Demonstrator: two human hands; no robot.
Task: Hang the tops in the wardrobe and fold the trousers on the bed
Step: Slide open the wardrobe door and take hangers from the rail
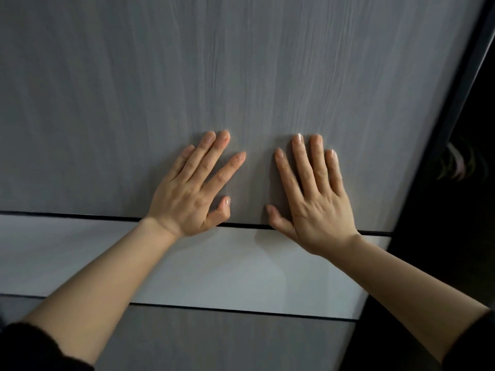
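Note:
A grey wood-grain wardrobe door [241,76] fills most of the view. My left hand [192,191] lies flat on it with fingers straight and spread. My right hand [313,196] lies flat beside it, palm down, fingers straight. Both palms press on the panel just above a dark horizontal seam. A paler band [80,255] crosses the door below the seam. At the right, past the door's dark edge, the wardrobe interior [460,236] is black, with a faint piece of clothing [455,162] visible inside. No trousers or bed are in view.
A dark frame strip [466,76] runs along the door's right edge. Below the pale band another grey panel [227,341] continues down. My dark sleeves show at the bottom corners.

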